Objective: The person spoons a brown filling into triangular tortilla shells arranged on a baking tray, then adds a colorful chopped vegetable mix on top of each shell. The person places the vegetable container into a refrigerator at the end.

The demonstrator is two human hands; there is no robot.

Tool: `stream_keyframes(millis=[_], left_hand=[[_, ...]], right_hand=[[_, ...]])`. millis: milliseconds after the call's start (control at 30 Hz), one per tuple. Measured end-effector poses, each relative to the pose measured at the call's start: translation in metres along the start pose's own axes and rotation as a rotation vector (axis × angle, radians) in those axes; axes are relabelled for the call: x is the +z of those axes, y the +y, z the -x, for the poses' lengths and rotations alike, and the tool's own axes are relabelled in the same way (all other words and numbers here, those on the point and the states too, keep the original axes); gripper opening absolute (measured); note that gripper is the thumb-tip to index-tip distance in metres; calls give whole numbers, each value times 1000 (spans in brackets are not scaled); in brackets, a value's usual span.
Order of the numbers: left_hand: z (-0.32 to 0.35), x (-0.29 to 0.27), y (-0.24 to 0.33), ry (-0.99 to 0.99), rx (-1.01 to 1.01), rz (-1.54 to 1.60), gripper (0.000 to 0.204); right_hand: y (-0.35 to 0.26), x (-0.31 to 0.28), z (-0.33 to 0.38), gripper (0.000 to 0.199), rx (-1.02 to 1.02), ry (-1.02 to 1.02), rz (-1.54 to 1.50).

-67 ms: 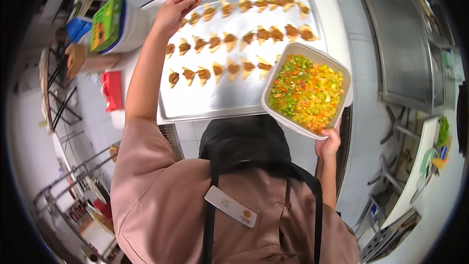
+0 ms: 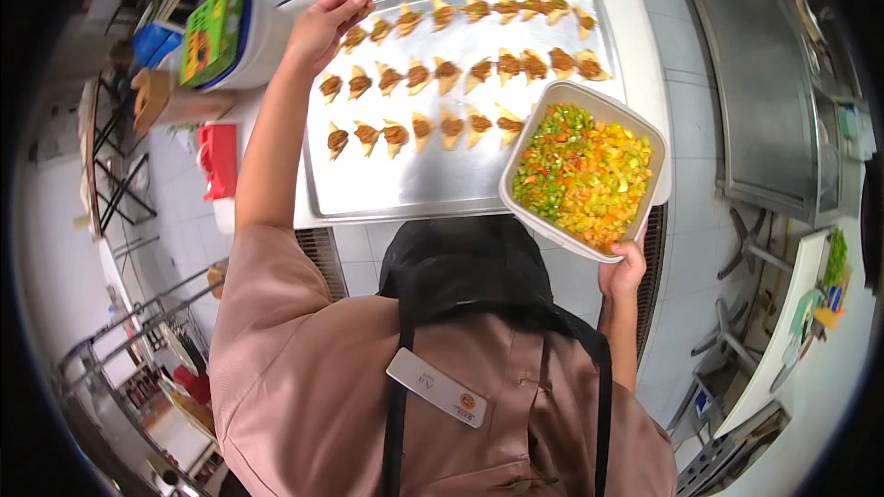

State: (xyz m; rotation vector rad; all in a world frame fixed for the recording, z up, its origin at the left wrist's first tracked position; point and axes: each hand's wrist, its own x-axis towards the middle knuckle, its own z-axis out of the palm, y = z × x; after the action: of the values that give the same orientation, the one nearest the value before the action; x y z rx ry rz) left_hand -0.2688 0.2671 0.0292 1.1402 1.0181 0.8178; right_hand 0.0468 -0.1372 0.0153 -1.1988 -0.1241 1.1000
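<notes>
My left hand (image 2: 333, 26) reaches over the far left corner of a metal baking tray (image 2: 396, 198). Its fingers are pinched together above the left end of the farthest row; what they hold, if anything, is too small to make out. Three rows of small triangular pastry pieces (image 2: 447, 75) topped with brown filling lie on the tray, and some in the far row carry bits of green. With my right hand (image 2: 624, 269) I grip the near corner of a pale square container (image 2: 516, 209), tilted over the tray's near right corner. Diced green, orange and yellow vegetables (image 2: 585, 175) fill it.
The tray rests on a white table (image 2: 635, 37). A red object (image 2: 218, 161) lies by its left edge. Farther left stand a white tub (image 2: 262, 41) with a green box (image 2: 214, 35) on top. A steel cabinet (image 2: 764, 83) is on the right.
The view has shifted slightly, so the tray appears a little farther right. My left hand stays pinched over its far left corner, and my right hand still holds the container.
</notes>
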Motion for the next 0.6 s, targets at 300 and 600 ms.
stream_keyframes(millis=[300, 600], left_hand=[[3, -39, -111, 184, 53, -765, 20], [-28, 19, -163, -7, 396, -1245, 24]], right_hand=[[3, -6, -3, 81, -26, -32, -53], [1, -1, 2, 82, -31, -37, -46]])
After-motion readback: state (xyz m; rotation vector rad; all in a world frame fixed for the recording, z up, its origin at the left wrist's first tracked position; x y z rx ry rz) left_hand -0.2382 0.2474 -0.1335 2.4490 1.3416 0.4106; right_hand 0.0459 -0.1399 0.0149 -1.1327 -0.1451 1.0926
